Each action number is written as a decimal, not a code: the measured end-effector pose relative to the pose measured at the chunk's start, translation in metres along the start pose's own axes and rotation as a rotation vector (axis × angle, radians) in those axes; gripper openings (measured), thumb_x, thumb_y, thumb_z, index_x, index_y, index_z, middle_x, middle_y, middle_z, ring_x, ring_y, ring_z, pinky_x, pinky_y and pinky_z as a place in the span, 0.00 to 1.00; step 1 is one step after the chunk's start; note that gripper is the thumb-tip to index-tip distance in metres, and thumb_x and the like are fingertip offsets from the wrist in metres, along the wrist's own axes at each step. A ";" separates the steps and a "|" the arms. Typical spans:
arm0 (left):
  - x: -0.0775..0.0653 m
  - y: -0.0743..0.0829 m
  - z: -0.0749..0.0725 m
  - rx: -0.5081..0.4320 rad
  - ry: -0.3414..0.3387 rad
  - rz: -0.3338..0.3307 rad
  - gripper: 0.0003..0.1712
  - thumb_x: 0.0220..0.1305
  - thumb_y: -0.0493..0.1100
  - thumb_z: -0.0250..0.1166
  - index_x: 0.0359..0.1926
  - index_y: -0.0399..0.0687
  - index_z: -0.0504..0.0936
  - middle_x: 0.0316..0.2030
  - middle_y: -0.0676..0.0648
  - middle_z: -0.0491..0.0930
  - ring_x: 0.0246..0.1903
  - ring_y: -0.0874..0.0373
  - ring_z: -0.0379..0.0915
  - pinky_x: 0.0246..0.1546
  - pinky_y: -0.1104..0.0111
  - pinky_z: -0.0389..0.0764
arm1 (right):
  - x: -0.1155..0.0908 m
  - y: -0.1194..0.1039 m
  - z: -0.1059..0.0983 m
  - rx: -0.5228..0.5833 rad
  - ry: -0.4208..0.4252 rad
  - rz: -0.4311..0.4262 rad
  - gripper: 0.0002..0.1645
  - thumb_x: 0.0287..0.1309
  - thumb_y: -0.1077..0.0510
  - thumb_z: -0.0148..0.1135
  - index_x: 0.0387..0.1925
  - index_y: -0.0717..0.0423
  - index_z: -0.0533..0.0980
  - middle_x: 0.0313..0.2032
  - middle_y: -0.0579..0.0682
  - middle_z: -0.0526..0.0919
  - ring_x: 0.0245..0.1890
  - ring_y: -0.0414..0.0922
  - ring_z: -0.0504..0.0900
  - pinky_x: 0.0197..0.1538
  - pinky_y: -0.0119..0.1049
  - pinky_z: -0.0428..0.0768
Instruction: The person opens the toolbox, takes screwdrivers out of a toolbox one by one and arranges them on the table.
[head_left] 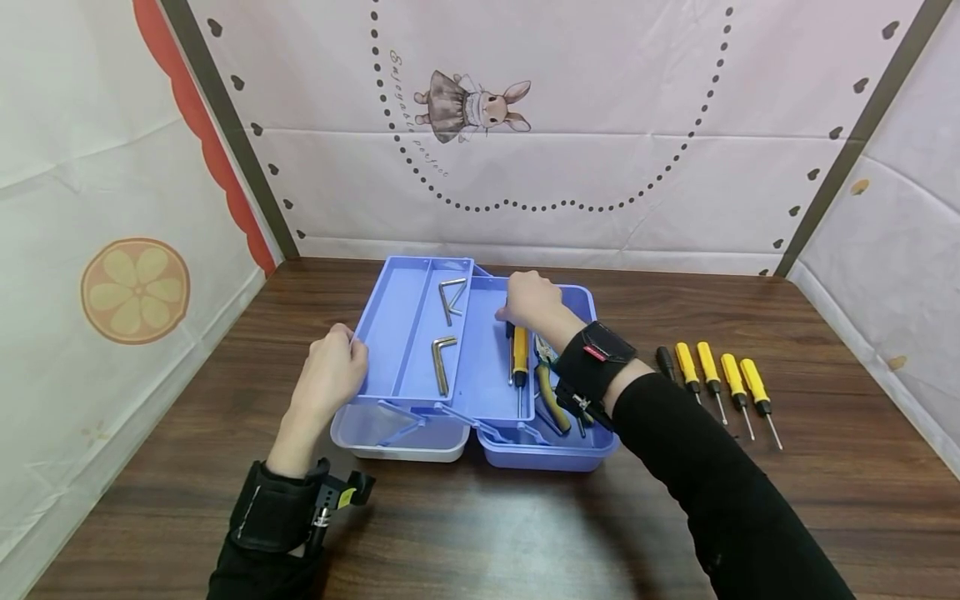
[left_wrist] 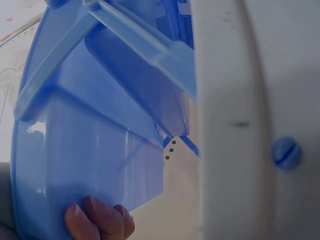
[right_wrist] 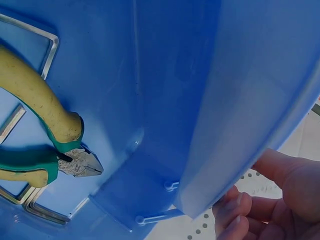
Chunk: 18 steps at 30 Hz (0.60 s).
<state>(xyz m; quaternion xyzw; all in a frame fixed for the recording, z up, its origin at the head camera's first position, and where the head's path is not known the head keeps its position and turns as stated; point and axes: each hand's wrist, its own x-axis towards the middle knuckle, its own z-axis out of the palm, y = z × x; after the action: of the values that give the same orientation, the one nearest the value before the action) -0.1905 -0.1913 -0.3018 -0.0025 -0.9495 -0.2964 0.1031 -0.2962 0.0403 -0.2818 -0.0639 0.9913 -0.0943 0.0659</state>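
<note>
A blue plastic toolbox (head_left: 542, 458) stands opened out on the table, its stepped trays swung left on hinged arms. My left hand (head_left: 330, 377) grips the left edge of the upper tray (head_left: 393, 333), fingertips against its wall in the left wrist view. Several L-shaped hex keys (head_left: 440, 371) lie in that tray. At the far right corner of the lower tray (head_left: 482, 367), my right hand (head_left: 534, 300) pinches the rim between thumb and fingers. A yellow-and-black screwdriver (head_left: 521, 357) lies in this tray. Pliers with yellow-green handles (right_wrist: 47, 102) and more hex keys (right_wrist: 47, 55) lie in the box bottom.
To the right, several yellow-handled screwdrivers (head_left: 708, 362) and one dark-handled screwdriver (head_left: 665, 363) lie in a row on the wooden table (head_left: 480, 533). A pale translucent lid compartment (head_left: 405, 452) sits under the upper tray. White printed cloth (head_left: 600, 167) walls the back and sides.
</note>
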 end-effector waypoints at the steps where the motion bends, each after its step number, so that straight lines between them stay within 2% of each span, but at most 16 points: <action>1: 0.000 0.000 0.000 0.000 0.000 -0.001 0.14 0.60 0.35 0.41 0.33 0.25 0.68 0.24 0.33 0.72 0.21 0.49 0.69 0.18 0.63 0.71 | 0.000 0.000 0.000 -0.004 0.001 0.001 0.20 0.49 0.45 0.62 0.36 0.57 0.74 0.32 0.51 0.75 0.28 0.45 0.75 0.29 0.37 0.73; 6: -0.001 0.000 0.000 0.000 -0.005 -0.003 0.15 0.61 0.36 0.41 0.34 0.25 0.67 0.25 0.33 0.72 0.22 0.49 0.70 0.18 0.63 0.72 | 0.000 -0.002 0.001 -0.036 0.009 -0.010 0.19 0.49 0.47 0.62 0.37 0.57 0.74 0.32 0.51 0.76 0.28 0.45 0.75 0.30 0.39 0.74; 13: -0.001 -0.001 0.000 0.001 -0.010 -0.002 0.15 0.61 0.36 0.41 0.34 0.24 0.68 0.24 0.34 0.72 0.21 0.49 0.69 0.17 0.65 0.71 | 0.002 -0.002 0.004 -0.082 0.028 -0.010 0.23 0.50 0.49 0.62 0.44 0.59 0.73 0.33 0.52 0.76 0.27 0.45 0.74 0.28 0.38 0.74; 18: -0.001 0.000 0.000 0.004 -0.010 0.001 0.15 0.61 0.36 0.41 0.33 0.25 0.67 0.23 0.35 0.71 0.20 0.50 0.69 0.16 0.65 0.70 | 0.003 -0.001 0.005 -0.048 0.048 0.014 0.20 0.48 0.48 0.63 0.38 0.58 0.74 0.30 0.51 0.76 0.26 0.45 0.74 0.27 0.38 0.73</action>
<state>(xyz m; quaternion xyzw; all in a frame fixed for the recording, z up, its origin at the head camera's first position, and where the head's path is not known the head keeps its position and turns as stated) -0.1895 -0.1913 -0.3025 -0.0043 -0.9506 -0.2944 0.0986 -0.2986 0.0383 -0.2873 -0.0564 0.9950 -0.0717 0.0412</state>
